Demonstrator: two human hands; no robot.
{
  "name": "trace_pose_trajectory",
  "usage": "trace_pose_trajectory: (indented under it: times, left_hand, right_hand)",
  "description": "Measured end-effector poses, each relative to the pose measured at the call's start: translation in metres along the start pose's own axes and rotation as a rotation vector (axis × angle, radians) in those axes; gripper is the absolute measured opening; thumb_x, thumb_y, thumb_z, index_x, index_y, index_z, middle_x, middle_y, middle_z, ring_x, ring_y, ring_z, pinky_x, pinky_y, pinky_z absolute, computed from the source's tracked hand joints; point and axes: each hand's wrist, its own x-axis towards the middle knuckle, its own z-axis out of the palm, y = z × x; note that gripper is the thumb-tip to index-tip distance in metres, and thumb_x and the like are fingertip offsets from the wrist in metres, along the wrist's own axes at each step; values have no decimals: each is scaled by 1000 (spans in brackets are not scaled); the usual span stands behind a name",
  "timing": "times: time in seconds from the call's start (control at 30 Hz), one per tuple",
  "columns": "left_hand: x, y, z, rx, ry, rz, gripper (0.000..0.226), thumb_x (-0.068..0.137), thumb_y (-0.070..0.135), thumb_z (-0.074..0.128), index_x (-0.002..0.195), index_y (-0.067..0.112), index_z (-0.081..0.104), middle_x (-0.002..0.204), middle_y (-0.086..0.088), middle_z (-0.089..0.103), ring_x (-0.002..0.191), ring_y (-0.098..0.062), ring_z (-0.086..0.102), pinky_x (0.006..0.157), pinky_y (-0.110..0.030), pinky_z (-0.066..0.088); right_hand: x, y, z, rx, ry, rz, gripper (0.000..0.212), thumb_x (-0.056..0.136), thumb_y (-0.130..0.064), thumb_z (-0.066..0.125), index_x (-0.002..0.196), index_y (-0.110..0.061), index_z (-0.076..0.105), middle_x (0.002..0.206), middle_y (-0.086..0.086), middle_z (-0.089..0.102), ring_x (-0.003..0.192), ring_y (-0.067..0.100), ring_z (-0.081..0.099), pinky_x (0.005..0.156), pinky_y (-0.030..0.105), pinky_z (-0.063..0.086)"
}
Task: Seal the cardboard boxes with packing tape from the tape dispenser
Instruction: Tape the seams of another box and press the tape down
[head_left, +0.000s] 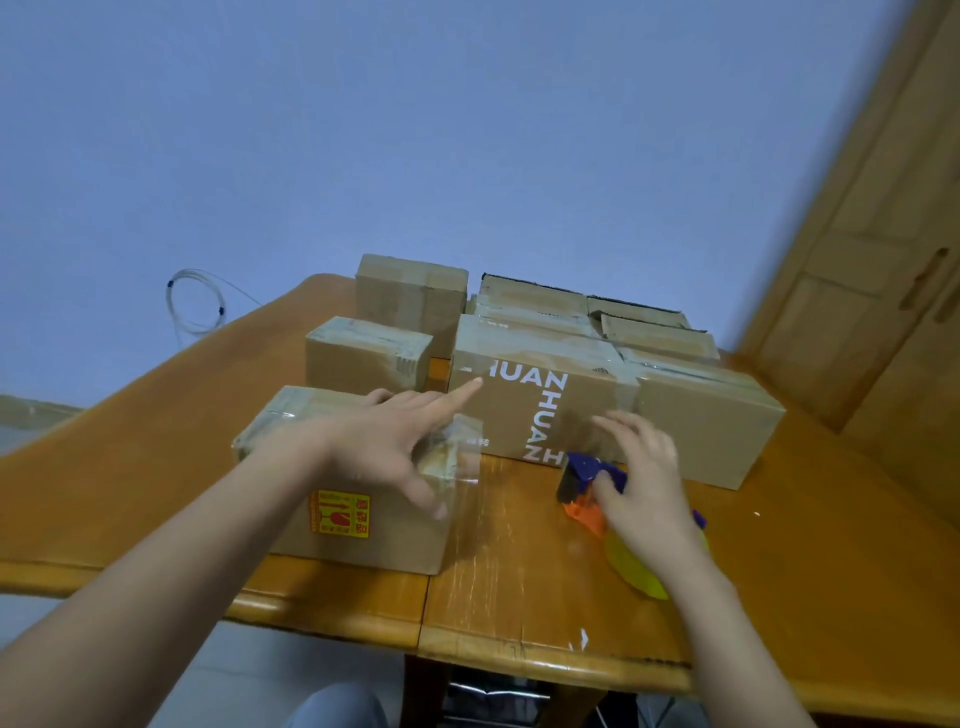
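A small cardboard box (363, 525) with a red-and-yellow fragile sticker sits near the table's front edge, clear tape across its top. My left hand (400, 441) lies over the box's right top edge with fingers spread and the index finger pointing at a long box (691, 421) printed with white "HUAN" letters. My right hand (644, 493) rests on the tape dispenser (587, 486), a purple, orange and yellow tool lying on the table in front of the long box. Its fingers are loosely bent over the dispenser's head.
Several more taped cardboard boxes (410, 296) stand behind in rows on the orange wooden table (509, 587). A coil of clear tubing (195, 301) hangs on the blue wall at left. A wooden door (883, 270) stands at right.
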Motion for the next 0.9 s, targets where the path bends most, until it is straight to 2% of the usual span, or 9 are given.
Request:
trace_pose_trajectory:
  times: [0.07, 0.1, 0.27, 0.43, 0.57, 0.7, 0.77, 0.83, 0.9]
  left_hand:
    - [0, -1, 5, -9, 45, -2, 123, 72, 61, 71, 145, 38, -26, 157, 8, 19, 143, -11, 14, 119, -41, -1]
    - [0, -2, 6, -23, 60, -5, 125, 71, 61, 71, 145, 38, -28, 157, 8, 20, 143, -11, 14, 119, -42, 0]
    - [2, -9, 8, -74, 77, 17, 130, 67, 61, 75, 146, 36, -25, 158, 10, 20, 143, -9, 13, 117, -38, 0]
    - [5, -15, 9, -93, 80, 33, 133, 59, 66, 74, 147, 38, -23, 154, 12, 26, 139, -5, 18, 112, -31, 3]
    - [6, -16, 11, -106, 82, 38, 132, 64, 61, 77, 147, 38, -22, 154, 12, 25, 140, -4, 17, 117, -37, 1]
    - [5, -16, 12, -99, 87, 45, 130, 61, 65, 74, 148, 40, -20, 154, 11, 24, 140, -2, 15, 116, -34, 0]
    - [5, -17, 12, -99, 82, 44, 130, 61, 65, 74, 148, 40, -19, 155, 13, 23, 140, -1, 13, 116, -32, -1]
    - [6, -18, 12, -104, 89, 42, 130, 60, 66, 75, 148, 41, -18, 154, 13, 23, 139, -1, 13, 116, -33, -1]
    - [7, -18, 12, -96, 91, 40, 129, 62, 65, 76, 148, 41, -18, 154, 14, 23, 140, -3, 14, 117, -34, 1]
  right_hand:
    - [-5, -29, 15, 276, -8, -156, 61, 85, 0, 51, 132, -37, 42, 134, -25, 38, 131, -9, 22, 109, 8, 13]
    - [-6, -40, 24, 358, -10, -213, 64, 82, 1, 48, 132, -37, 43, 135, -26, 39, 132, -8, 23, 108, 6, 14]
    - [-6, -62, 80, 600, 113, -262, 70, 68, 13, 42, 125, -22, 61, 134, -11, 54, 133, 13, 40, 111, 19, 26]
    - [-14, -56, 103, 637, 253, -204, 74, 69, 15, 41, 123, -31, 59, 131, -15, 58, 132, 13, 41, 110, 19, 28]
    - [-19, -51, 108, 626, 227, -259, 73, 69, 18, 38, 120, -25, 65, 129, -17, 60, 132, 12, 42, 110, 20, 29]
    - [-21, -50, 113, 649, 224, -254, 68, 69, 18, 37, 119, -19, 66, 124, -17, 63, 128, 11, 47, 109, 23, 34]
    - [-23, -53, 113, 679, 195, -224, 68, 70, 17, 37, 120, -19, 64, 124, -21, 62, 128, 8, 47, 107, 19, 34]
    - [-26, -56, 114, 713, 128, -200, 69, 73, 15, 36, 125, -24, 61, 128, -30, 56, 132, 5, 43, 108, 16, 33]
    - [-29, -58, 113, 758, 23, -163, 76, 77, 10, 33, 127, -43, 55, 129, -41, 47, 136, -1, 36, 112, 19, 29]
